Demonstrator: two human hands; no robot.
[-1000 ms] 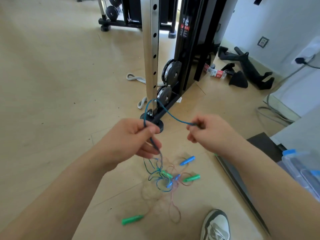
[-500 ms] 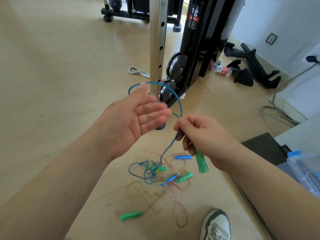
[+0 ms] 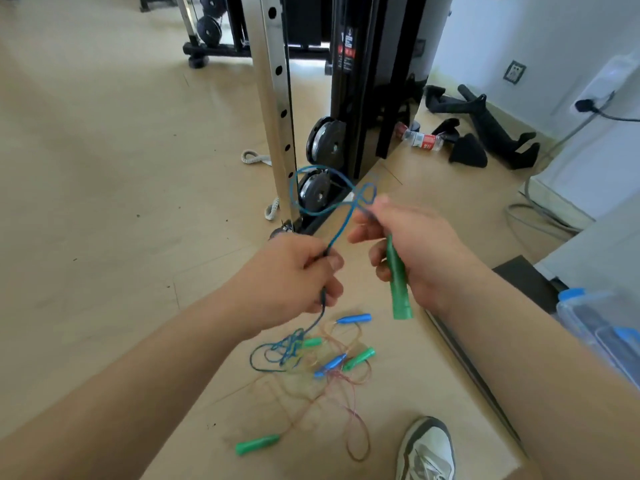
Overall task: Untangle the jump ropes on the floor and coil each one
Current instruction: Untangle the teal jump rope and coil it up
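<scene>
Above the gym floor (image 3: 104, 202) our left hand (image 3: 294, 275) pinches the blue rope (image 3: 313, 188), right hand (image 3: 412, 251) grips a green handle (image 3: 398, 282); tugging risks tightening the tangle (image 3: 311, 358).

Your left hand (image 3: 294, 271) grips the rope (image 3: 332, 188), left of your right hand (image 3: 415, 251), which grips a handle (image 3: 398, 282). The rope loops beyond both. On the floor (image 3: 104, 202) below lies the tangle (image 3: 311, 358); loose handle (image 3: 258, 444) near left, shoe (image 3: 427, 452) near right, machine frame (image 3: 273, 98) far.
</scene>
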